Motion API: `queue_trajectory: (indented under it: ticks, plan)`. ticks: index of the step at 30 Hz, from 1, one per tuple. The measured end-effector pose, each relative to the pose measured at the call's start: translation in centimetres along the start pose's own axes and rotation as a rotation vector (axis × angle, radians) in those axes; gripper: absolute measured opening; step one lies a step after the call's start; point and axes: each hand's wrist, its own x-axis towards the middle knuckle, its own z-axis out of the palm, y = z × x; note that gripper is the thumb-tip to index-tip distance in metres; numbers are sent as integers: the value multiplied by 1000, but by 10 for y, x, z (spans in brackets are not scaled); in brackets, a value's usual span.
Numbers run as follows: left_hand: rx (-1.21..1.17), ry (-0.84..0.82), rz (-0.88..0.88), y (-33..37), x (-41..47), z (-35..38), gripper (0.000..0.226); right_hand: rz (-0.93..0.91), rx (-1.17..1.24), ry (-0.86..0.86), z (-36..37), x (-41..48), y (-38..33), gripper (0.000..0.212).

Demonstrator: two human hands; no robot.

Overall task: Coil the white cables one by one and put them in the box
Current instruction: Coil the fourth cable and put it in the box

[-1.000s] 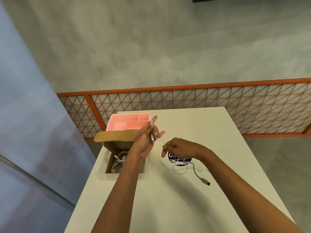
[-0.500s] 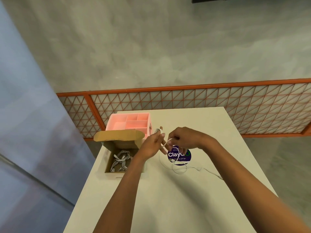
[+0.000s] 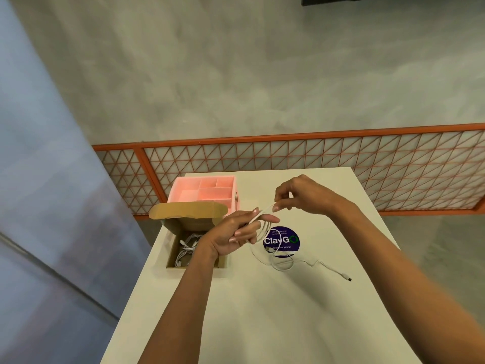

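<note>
Left hand (image 3: 233, 237) is gripping, right hand (image 3: 301, 198) pinching the white cable (image 3: 282, 266) mid-table (image 3: 262, 324); box (image 3: 187, 212) is hugging the left edge.

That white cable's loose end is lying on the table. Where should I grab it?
Probably pinch the white cable just behind its small plug, coming straight down from above. That end lies flat on the table, with bare tabletop on both sides for your fingers.
</note>
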Motion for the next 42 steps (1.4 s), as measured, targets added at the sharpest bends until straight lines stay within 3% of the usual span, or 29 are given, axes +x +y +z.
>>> queue_trajectory:
  ticks: [3, 6, 13, 17, 22, 24, 28, 30, 32, 34, 37, 41, 42]
  plan:
    - [-168, -48, 39, 0, 0, -4, 31, -60, -49, 111, 13, -1, 2, 17]
    - [-285, -83, 87, 0, 3, -4, 26, 7, 93, 197, 27, -4, -1, 14]
    - [-336, -87, 131, -10, 8, -5, 20, 185, 548, -66, 46, -11, -1, 8]
    - [-359, -26, 132, -13, 8, -3, 18, 172, 516, -246, 39, -12, 4, 18]
    - [-338, -46, 133, -12, 12, -1, 21, 209, 475, -371, 29, -8, 10, 9]
    - [-303, -57, 121, -12, 15, -1, 28, 252, 359, -254, 28, -4, 9, 12]
    - [-345, -103, 111, -12, 18, 3, 24, 350, 394, 237, 37, 6, 5, 19]
    - [-394, -128, 120, -11, 19, 4, 19, 368, 533, 401, 44, 9, 2, 14]
    - [-452, -171, 140, -10, 20, 3, 15, 413, 842, 417, 48, 9, 0, 8]
    - [-500, -205, 176, -8, 19, 2, 15, 470, 1211, 259, 49, 5, -1, 2]
    - [-548, -209, 205, -11, 17, -3, 15, 432, 1384, 2, 44, -1, 7, 15]
    - [-663, -230, 247, -14, 14, -10, 24, 343, 1661, -81, 40, -6, 13, 24]
    - [-676, -225, 255, -14, 14, -11, 25, 291, 1756, -103, 41, -7, 15, 34]
